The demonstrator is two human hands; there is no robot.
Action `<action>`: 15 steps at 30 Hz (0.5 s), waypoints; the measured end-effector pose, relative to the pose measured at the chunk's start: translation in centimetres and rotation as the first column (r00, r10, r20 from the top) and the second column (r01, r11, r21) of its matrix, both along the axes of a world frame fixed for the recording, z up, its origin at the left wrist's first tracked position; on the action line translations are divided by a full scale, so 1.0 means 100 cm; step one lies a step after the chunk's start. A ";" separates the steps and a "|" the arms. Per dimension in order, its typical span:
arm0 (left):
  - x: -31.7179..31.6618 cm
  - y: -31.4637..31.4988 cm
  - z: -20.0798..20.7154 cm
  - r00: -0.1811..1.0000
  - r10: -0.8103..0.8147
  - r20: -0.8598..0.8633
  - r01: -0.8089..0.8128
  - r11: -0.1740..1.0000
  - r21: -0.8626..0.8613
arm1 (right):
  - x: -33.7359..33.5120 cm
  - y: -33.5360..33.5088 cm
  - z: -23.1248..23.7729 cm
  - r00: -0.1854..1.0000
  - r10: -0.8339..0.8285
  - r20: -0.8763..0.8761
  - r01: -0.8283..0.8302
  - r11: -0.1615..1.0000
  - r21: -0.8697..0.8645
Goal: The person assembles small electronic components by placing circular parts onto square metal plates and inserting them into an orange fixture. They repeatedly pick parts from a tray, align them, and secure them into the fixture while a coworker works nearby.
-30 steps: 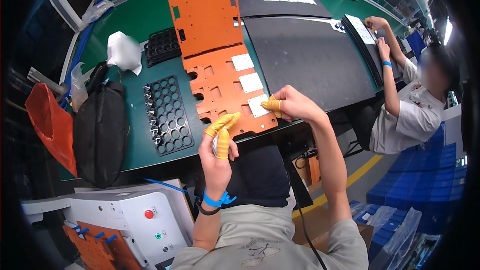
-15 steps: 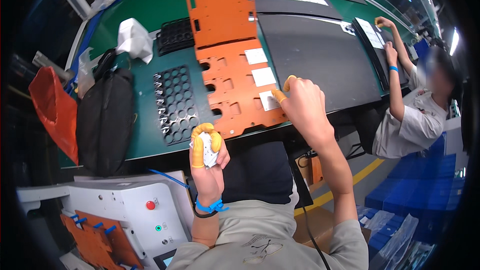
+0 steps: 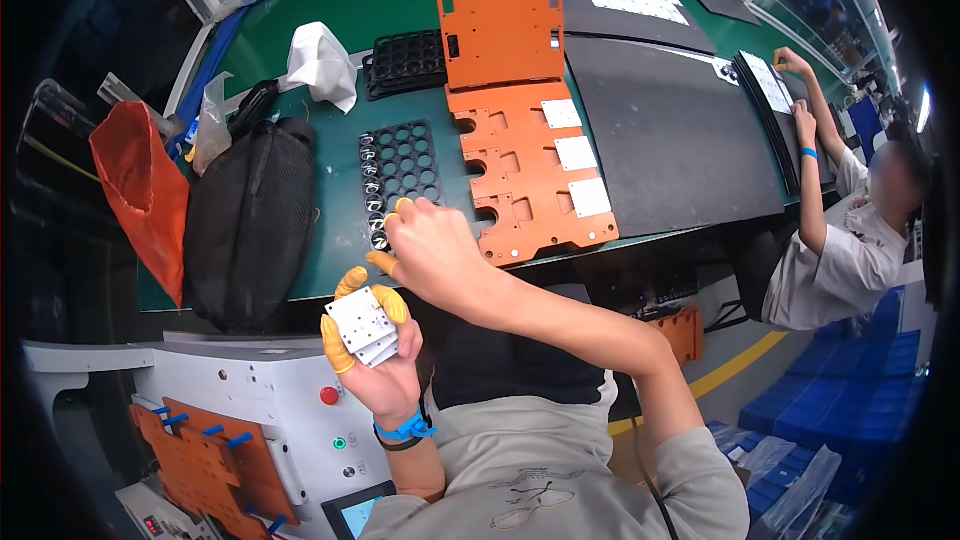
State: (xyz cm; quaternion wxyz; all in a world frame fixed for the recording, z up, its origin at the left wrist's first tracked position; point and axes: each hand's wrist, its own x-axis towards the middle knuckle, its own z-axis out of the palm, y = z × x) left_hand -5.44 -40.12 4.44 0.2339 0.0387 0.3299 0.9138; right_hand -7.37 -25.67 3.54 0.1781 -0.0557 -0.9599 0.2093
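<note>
My left hand, with yellow finger cots, grips a small stack of white square plates dotted with holes, in front of the table edge. My right hand reaches across to the near end of a black tray with round pockets. Its thumb and forefinger, in yellow cots, are apart beside the tray's left column, where small shiny parts sit. Nothing shows between them. To the right lies an orange fixture plate with three white squares along its right side.
An upright orange panel adjoins the fixture. Dark sheets lie right of it; a co-worker handles white plates at far right. A black bag, orange bag and second tray are left. A white machine stands below.
My right hand has left the lowest white square on the fixture and swung left to the black tray. My left hand has turned, showing the stack's face. The view has shifted.
</note>
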 end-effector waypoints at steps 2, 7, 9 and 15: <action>-0.002 -0.004 -0.004 1.000 -0.014 -0.015 0.014 1.000 -0.002 | -0.009 -0.008 -0.009 1.000 -0.028 -0.003 0.028 0.998 0.053; -0.011 -0.010 -0.018 0.984 -0.162 0.076 0.136 0.951 0.277 | -0.018 -0.008 -0.019 0.998 -0.063 -0.002 0.063 0.997 0.034; -0.014 -0.013 -0.022 0.953 -0.246 0.179 0.150 0.892 0.427 | -0.015 -0.004 -0.011 0.998 -0.066 0.024 0.068 0.995 -0.069; -0.013 0.001 -0.019 0.973 -0.202 0.111 0.161 0.940 0.301 | 0.017 0.021 0.025 0.989 -0.144 0.023 0.142 0.913 -0.382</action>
